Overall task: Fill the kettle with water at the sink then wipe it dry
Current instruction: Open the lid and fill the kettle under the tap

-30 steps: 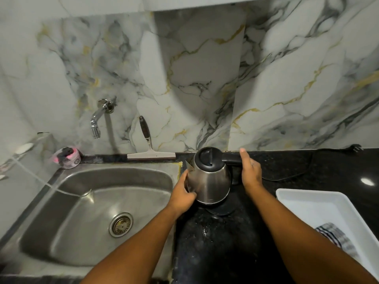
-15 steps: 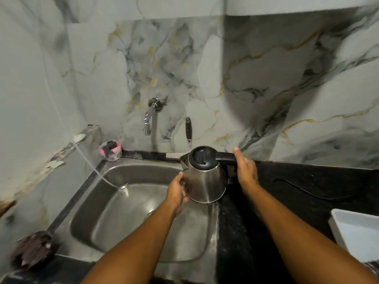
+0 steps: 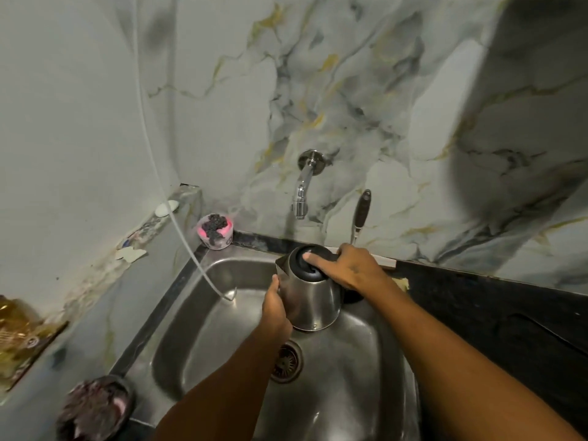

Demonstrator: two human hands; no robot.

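A steel kettle with a black lid hangs upright over the steel sink, just below and in front of the wall tap. My left hand grips the kettle's body on its left side. My right hand wraps the black handle, with the thumb lying across the closed lid. The spout points left and away. No water runs from the tap.
A drain sits below the kettle. A pink tub with a dark scrubber stands at the sink's back left corner. A thin white hose drops into the basin. A squeegee leans on the marble wall. The black counter lies right.
The kettle has been carried left from the counter's edge to over the middle of the sink, under the tap. My right thumb has moved onto the lid.
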